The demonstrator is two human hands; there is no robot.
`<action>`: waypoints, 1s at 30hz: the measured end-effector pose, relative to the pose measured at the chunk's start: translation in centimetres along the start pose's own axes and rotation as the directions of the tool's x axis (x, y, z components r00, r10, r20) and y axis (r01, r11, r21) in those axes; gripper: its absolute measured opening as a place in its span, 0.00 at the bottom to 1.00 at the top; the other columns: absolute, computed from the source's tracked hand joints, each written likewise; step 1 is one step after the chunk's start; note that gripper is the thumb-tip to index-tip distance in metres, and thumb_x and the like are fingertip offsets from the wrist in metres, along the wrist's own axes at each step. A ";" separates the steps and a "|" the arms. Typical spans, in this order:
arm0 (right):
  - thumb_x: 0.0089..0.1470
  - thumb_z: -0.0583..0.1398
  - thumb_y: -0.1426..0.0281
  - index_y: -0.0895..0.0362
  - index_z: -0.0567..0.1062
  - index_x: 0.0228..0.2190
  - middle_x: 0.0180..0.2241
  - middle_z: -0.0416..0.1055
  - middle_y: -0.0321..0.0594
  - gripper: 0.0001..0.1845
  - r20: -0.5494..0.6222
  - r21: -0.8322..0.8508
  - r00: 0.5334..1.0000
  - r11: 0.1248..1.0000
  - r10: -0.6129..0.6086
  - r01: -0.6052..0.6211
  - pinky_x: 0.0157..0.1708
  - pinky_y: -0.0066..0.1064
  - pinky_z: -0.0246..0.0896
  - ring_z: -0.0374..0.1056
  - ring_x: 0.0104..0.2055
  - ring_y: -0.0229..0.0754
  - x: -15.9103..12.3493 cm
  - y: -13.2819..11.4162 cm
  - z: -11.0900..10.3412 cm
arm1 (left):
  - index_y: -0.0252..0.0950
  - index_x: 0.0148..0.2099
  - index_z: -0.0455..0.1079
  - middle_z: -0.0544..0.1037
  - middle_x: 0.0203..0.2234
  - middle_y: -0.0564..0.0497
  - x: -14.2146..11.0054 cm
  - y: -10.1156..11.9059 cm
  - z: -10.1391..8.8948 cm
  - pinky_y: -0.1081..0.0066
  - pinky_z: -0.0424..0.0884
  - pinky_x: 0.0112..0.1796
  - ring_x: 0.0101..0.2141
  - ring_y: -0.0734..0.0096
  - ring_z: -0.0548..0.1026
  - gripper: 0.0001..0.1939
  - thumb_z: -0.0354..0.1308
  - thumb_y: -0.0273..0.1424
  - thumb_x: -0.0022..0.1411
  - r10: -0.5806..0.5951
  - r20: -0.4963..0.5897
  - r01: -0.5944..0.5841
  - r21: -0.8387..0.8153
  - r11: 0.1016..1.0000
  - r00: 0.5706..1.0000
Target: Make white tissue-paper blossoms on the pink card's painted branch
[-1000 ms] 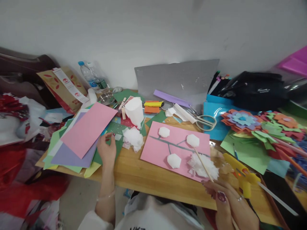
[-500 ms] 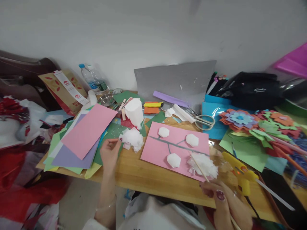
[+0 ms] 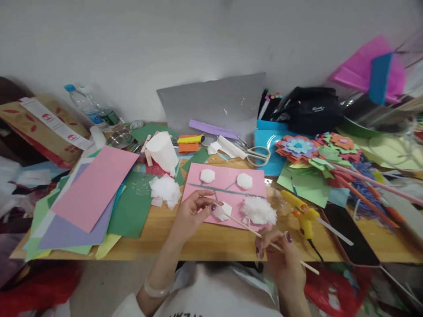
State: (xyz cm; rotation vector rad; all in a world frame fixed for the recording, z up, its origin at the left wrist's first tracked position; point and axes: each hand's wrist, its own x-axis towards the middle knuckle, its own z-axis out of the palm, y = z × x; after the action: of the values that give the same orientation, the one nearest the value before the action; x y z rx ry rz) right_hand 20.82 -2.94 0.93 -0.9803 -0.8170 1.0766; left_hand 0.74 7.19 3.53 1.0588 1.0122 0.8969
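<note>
My right hand (image 3: 280, 257) grips a thin wooden stick (image 3: 243, 224), which slants up to the left. At the stick's upper tip, the fingers of my left hand (image 3: 194, 213) are pinched together; any scrap of paper between them is too small to make out. Beneath lies a pink card (image 3: 194, 176) with a dark branch drawn across it. Two white paper hexagons (image 3: 245, 181) show fully on the card, and a third (image 3: 223, 211) is partly covered by my left fingers and the stick. A fluffy white tissue-paper blossom (image 3: 258, 210) sits at its lower right.
Left of the card is a pile of white tissue pieces (image 3: 165, 190), then stacked coloured paper (image 3: 95, 189). Scissors (image 3: 258, 156) and a yellow cutter (image 3: 191, 139) lie behind. A yellow glue gun (image 3: 299, 211), a phone (image 3: 352, 235) and paper flowers (image 3: 299, 147) are on the right.
My left hand has moved right, from beside the tissue pile to the stick's tip over the card. My right hand has drawn the stick left, off the fluffy blossom. The view has shifted right.
</note>
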 end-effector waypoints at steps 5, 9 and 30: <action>0.63 0.54 0.54 0.54 0.78 0.22 0.16 0.68 0.38 0.26 0.013 0.002 1.000 1.000 -0.008 0.008 0.20 0.30 0.59 0.63 0.19 0.37 0.2 -0.1 -0.3 | 0.35 0.50 0.69 0.84 0.36 0.45 0.2 -0.5 0.6 0.67 0.72 0.43 0.40 0.64 0.81 0.20 0.67 0.34 0.56 -0.041 0.039 0.039 0.056 0.998 0.998; 0.64 0.53 0.55 0.54 0.78 0.22 0.17 0.69 0.37 0.25 0.033 -0.008 0.999 1.000 -0.012 0.012 0.20 0.29 0.59 0.63 0.19 0.37 0.2 -0.1 -0.4 | 0.36 0.50 0.69 0.83 0.36 0.46 0.2 -1.0 0.9 0.67 0.72 0.42 0.40 0.63 0.80 0.21 0.67 0.35 0.57 -0.029 0.067 0.025 0.065 0.998 0.997; 0.66 0.50 0.56 0.54 0.78 0.24 0.18 0.68 0.37 0.26 0.024 -0.025 0.999 0.999 -0.024 0.024 0.23 0.31 0.60 0.64 0.21 0.38 -0.7 0.8 -1.7 | 0.36 0.54 0.66 0.84 0.38 0.43 -0.7 -1.1 0.9 0.64 0.74 0.46 0.39 0.64 0.82 0.25 0.68 0.40 0.58 -0.077 0.162 0.082 -0.028 0.996 0.984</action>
State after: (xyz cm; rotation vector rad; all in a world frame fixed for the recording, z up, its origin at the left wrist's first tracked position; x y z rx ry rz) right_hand 21.96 -3.88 -0.45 -0.9779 -0.8613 1.0614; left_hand 1.52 6.00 2.83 1.0369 0.8946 0.7494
